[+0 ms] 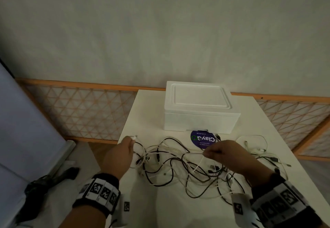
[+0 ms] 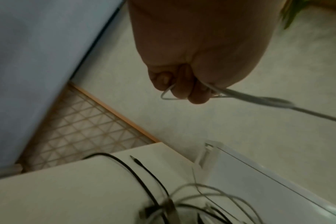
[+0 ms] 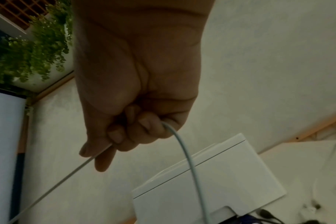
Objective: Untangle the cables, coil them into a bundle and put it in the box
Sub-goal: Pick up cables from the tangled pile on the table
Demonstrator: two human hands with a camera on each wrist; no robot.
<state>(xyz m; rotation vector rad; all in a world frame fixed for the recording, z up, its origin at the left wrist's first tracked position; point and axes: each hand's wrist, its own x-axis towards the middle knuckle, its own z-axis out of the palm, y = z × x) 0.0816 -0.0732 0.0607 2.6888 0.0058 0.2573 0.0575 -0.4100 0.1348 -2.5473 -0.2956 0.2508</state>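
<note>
Near desk [image 1: 253,113] front edge: cables [image 1: 178,167], light, limp, snag-prone.
Left hand [image 1: 123,152]: fingers curled, pinching white cable [image 2: 240,94] end.
Right hand [image 1: 225,152]: fingers pinching same strand midway.
Box [image 1: 200,108]: lidded, far edge.

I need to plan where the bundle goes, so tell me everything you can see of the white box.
The white box is rectangular, of matte foam-like material, with a lid bearing a raised rectangular panel. The lid is on, a thin seam marking where it meets the body. It stands upright at the far middle of the white table, behind the tangled cables. A round purple label lies at its front edge. Neither hand touches it.
</note>
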